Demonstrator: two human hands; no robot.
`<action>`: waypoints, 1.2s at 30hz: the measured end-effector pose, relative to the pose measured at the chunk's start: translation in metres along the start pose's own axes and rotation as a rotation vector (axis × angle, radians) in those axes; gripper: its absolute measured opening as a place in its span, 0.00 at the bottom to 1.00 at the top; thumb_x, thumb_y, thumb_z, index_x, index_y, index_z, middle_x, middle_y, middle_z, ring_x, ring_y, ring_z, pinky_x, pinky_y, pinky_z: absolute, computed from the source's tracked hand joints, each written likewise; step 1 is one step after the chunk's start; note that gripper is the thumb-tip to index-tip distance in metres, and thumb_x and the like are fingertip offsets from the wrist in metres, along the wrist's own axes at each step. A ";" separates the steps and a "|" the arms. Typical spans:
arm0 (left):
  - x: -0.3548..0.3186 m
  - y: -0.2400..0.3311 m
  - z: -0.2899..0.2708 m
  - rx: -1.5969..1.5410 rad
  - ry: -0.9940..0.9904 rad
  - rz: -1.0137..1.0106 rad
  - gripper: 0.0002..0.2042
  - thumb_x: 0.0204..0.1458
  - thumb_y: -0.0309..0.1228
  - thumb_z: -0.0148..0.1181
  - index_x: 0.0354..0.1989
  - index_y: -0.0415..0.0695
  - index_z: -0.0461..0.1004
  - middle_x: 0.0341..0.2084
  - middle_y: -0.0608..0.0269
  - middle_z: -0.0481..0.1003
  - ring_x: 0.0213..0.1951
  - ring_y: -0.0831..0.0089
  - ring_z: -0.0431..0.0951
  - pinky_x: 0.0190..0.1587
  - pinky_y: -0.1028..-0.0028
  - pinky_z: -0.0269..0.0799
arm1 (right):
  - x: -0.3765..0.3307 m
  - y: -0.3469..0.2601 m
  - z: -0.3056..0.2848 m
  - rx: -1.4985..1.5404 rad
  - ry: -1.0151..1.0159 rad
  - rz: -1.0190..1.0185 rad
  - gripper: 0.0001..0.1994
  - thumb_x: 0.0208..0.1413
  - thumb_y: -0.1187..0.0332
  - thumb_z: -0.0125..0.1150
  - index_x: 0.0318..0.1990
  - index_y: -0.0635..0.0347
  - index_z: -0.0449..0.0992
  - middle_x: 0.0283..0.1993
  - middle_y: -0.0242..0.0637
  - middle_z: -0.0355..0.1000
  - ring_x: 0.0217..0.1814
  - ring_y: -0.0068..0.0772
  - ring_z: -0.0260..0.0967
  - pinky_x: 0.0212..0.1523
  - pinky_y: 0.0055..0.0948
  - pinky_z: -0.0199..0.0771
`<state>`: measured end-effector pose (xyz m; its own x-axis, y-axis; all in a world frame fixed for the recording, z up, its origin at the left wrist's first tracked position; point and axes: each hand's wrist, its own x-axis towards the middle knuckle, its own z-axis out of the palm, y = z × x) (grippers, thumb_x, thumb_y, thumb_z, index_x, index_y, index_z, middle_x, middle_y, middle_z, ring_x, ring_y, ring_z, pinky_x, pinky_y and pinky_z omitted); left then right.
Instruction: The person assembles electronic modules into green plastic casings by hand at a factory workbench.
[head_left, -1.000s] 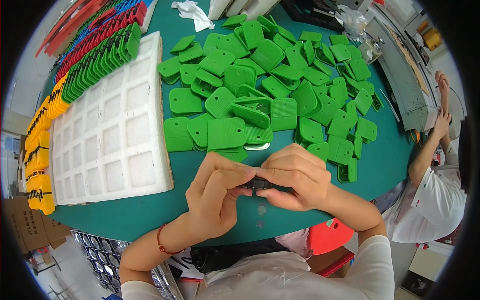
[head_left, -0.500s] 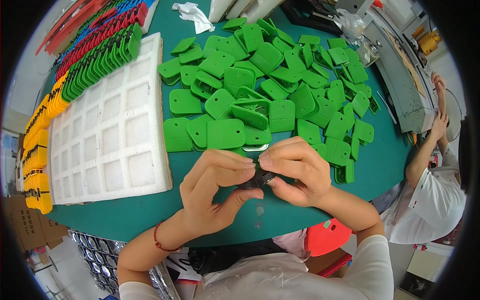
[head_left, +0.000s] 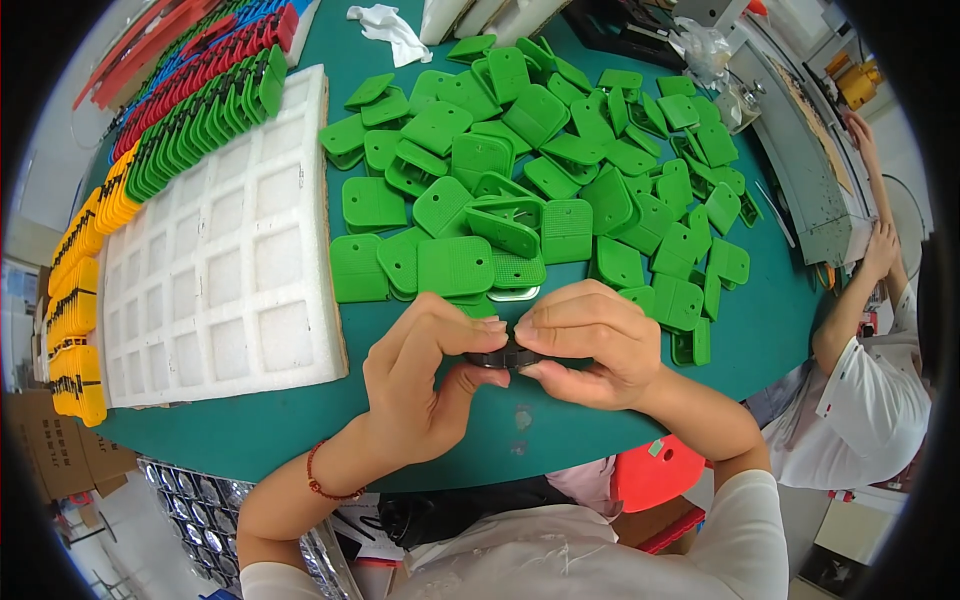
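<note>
Table (head_left: 770,330): round-edged top, teal-green surface.

White foam tray (head_left: 225,250): grid of square pockets, lies flat along left side, reaches near edge.

Green plastic plates (head_left: 540,150): loose heap, rounded-square, ribbed faces, overlapping; spread from centre to right edge and far edge.

Rows of upright plastic pieces (head_left: 150,150): along far left edge beside tray; yellow nearest, then green, blue, red toward far end.

White crumpled cloth (head_left: 385,25): far edge, just beyond heap.

Small pale mark (head_left: 520,415): near edge, on bare surface.

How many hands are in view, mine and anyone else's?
4: your left hand and right hand pinch a small black part at centre; a co-worker's two hands at right.
</note>
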<state>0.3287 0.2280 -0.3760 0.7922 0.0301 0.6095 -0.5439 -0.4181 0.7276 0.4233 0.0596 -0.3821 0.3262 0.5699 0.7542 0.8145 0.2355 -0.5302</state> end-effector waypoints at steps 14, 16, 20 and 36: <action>-0.004 -0.002 -0.001 -0.053 -0.029 -0.083 0.12 0.38 0.15 0.63 0.33 0.36 0.72 0.26 0.57 0.74 0.26 0.67 0.72 0.28 0.75 0.69 | 0.002 0.000 -0.002 0.024 -0.020 0.011 0.14 0.34 0.79 0.66 0.34 0.68 0.76 0.31 0.40 0.72 0.31 0.37 0.71 0.31 0.29 0.72; -0.003 -0.002 -0.001 -0.061 -0.029 -0.077 0.12 0.38 0.15 0.63 0.33 0.36 0.72 0.26 0.58 0.74 0.26 0.67 0.72 0.28 0.76 0.68 | 0.002 0.000 -0.003 0.026 -0.019 0.006 0.14 0.34 0.79 0.66 0.34 0.68 0.76 0.31 0.40 0.72 0.31 0.37 0.71 0.30 0.29 0.72; 0.001 -0.002 0.003 -0.023 -0.028 -0.133 0.13 0.37 0.15 0.64 0.33 0.38 0.73 0.27 0.59 0.74 0.26 0.67 0.72 0.30 0.76 0.69 | 0.002 0.003 -0.004 0.000 -0.006 0.059 0.14 0.36 0.78 0.66 0.35 0.66 0.76 0.31 0.40 0.71 0.30 0.36 0.70 0.30 0.28 0.71; 0.001 -0.007 0.004 -0.459 -0.024 -0.244 0.16 0.39 0.08 0.58 0.37 0.38 0.70 0.39 0.55 0.71 0.47 0.66 0.72 0.49 0.72 0.70 | -0.005 0.003 0.002 -0.036 -0.001 0.018 0.25 0.38 0.71 0.70 0.48 0.64 0.69 0.44 0.44 0.66 0.44 0.40 0.65 0.43 0.31 0.66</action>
<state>0.3346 0.2276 -0.3815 0.9145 0.0537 0.4010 -0.4033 0.0403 0.9142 0.4232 0.0587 -0.3886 0.3403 0.5744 0.7445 0.8252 0.1971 -0.5293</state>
